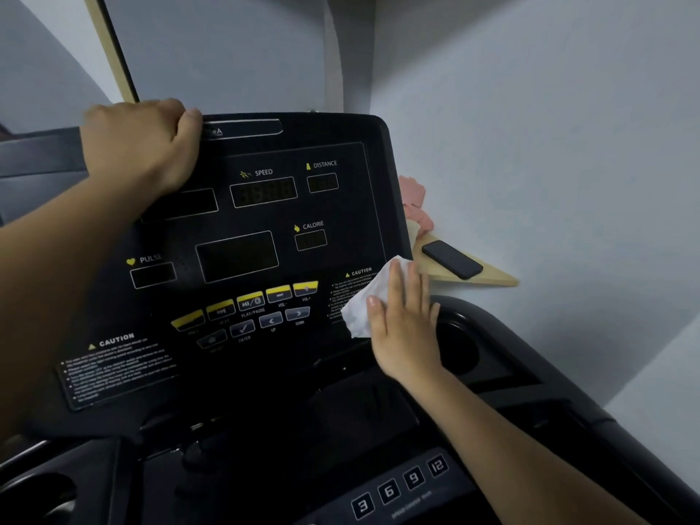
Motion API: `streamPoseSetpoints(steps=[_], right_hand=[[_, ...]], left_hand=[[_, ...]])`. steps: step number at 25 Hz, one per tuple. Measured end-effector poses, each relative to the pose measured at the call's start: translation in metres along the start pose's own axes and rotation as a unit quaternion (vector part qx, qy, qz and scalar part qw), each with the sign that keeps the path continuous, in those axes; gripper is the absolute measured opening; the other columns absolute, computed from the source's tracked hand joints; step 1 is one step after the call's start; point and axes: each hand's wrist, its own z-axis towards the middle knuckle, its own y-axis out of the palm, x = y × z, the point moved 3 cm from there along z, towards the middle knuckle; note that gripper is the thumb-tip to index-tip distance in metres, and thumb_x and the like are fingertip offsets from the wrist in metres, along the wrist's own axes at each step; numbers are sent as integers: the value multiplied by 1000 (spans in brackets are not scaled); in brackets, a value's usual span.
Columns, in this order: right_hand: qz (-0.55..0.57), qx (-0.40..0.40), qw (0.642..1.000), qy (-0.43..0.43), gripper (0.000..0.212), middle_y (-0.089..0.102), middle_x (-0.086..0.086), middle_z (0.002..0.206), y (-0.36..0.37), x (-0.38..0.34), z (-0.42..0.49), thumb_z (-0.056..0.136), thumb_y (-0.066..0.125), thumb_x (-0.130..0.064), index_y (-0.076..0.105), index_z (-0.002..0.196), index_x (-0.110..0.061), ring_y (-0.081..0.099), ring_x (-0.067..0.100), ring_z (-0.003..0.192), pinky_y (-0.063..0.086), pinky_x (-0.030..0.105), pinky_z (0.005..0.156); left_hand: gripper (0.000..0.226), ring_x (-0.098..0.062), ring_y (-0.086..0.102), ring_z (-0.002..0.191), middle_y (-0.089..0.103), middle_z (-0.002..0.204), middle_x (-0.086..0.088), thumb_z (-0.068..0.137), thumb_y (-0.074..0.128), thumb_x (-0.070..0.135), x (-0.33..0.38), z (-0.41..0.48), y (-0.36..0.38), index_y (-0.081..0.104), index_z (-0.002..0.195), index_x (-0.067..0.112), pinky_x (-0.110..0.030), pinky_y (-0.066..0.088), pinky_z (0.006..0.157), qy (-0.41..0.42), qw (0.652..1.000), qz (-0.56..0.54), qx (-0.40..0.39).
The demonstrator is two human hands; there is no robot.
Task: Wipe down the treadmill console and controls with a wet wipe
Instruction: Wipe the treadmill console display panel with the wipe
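Head view: speed keys (401, 486) below console (265, 229). Right hand (407, 327), fingers straight, presses wipe (360, 308) on console's lower-right corner (over caution label (360, 271)). Left hand (144, 145) curls over console's top-left edge. Phone (452, 259) beyond console's right side.

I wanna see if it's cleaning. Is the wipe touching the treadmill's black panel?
Touching. The head view shows the right hand pressing the wipe flat against the console.
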Motion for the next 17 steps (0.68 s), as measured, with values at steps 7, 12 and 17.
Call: streamPoseSetpoints(steps=[7, 12, 17], right_hand=[[-1, 140, 989, -42, 46, 43, 5, 133, -27, 16, 10, 81, 74, -33, 56, 121, -20, 45, 22, 119, 44, 32, 91], [87, -56, 991, -86, 17, 60, -4, 59, -14, 2, 11, 91, 62, -30, 58, 78, -20, 57, 9, 55, 49, 29, 54], [276, -268, 922, 46, 18, 75, 8, 76, -28, -16, 34, 89, 70, -26, 69, 87, -8, 74, 22, 70, 61, 32, 70]], left_hand=[[50, -34, 44, 67, 46, 69, -18, 97, 20, 38, -1, 3, 4, 50, 77, 3, -44, 38, 77, -6, 1000, 6, -1], [50, -33, 43, 65, 44, 66, -15, 97, 21, 38, -3, 5, 8, 50, 77, 3, -41, 34, 73, -5, 1000, 15, 3], [50, -34, 44, 64, 44, 63, -15, 97, 21, 38, -2, 4, 9, 48, 75, 3, -40, 31, 71, -1, 1000, 6, 10]])
